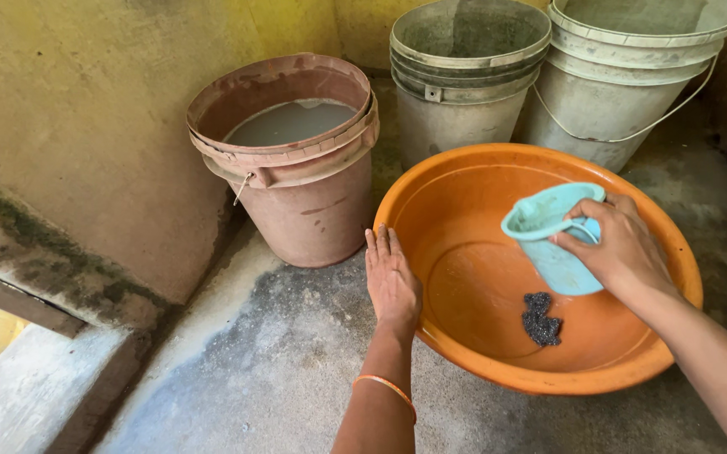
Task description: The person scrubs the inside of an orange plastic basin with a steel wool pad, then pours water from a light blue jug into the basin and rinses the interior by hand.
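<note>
Soft, even daylight, brightest at lower left; faint shadows, sharp focus, slight wide-angle bending at edges.

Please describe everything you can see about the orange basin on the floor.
The orange basin is wide, round and shallow, and looks like plastic, with a rolled rim. It sits on the grey concrete floor in front of the buckets. The left hand rests flat on its near-left rim. The right hand holds a pale blue mug tilted above its inside. A small dark pile lies on its bottom.
</note>
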